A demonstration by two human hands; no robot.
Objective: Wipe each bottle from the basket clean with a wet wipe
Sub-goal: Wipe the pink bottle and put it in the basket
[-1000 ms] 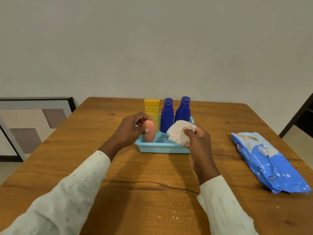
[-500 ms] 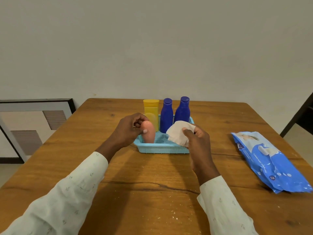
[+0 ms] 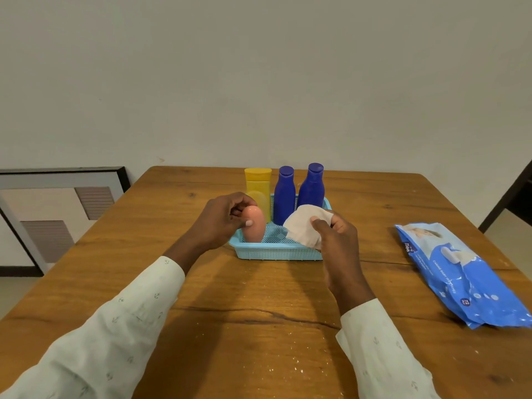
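Observation:
A light blue basket [image 3: 276, 252] stands mid-table. In it are a yellow bottle [image 3: 258, 185], two dark blue bottles [image 3: 284, 194] [image 3: 312, 187] and a pink bottle [image 3: 254, 224] at the front left corner. My left hand [image 3: 221, 220] grips the pink bottle near its top, thumb on its front. My right hand [image 3: 336, 240] pinches a white wet wipe [image 3: 305, 226] over the basket's right front, close to the blue bottles.
A blue pack of wet wipes [image 3: 460, 272] lies on the wooden table [image 3: 259, 326] to the right. A framed panel [image 3: 57, 214] leans by the wall at left. A dark chair edge [image 3: 515, 197] shows at far right.
Hardly anything has moved; my left hand keeps its hold on the pink bottle in the basket, and the wipe stays beside it in my right hand.

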